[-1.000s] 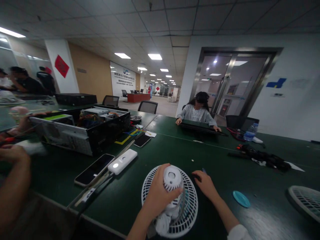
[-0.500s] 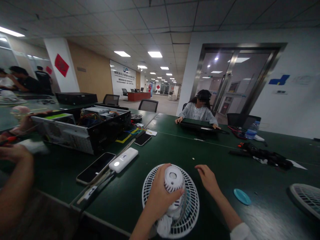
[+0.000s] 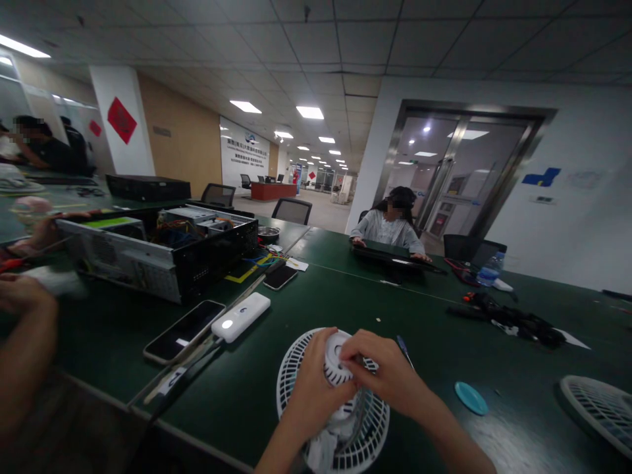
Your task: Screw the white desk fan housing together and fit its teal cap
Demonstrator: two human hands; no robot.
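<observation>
A white electric fan lies on the green table with its round slatted grille down and its motor housing facing up. My left hand is wrapped around that housing from the left, thumb across the near side. Over the top of the housing, my right hand has thumb and forefinger pressed together at its right edge. Whatever sits between those fingertips, if anything, is too small to make out. Just behind my right hand lies a dark blue pen-like stick, partly hidden.
A turquoise disc and another white grille lie to the right. On the left are a white power bank, phones and an opened computer case. A person sits opposite; another person's arm is at far left.
My right hand has moved left from the table onto the top of the motor housing, its fingers now pinched. The pen-like stick has come into sight. My left hand keeps its grip.
</observation>
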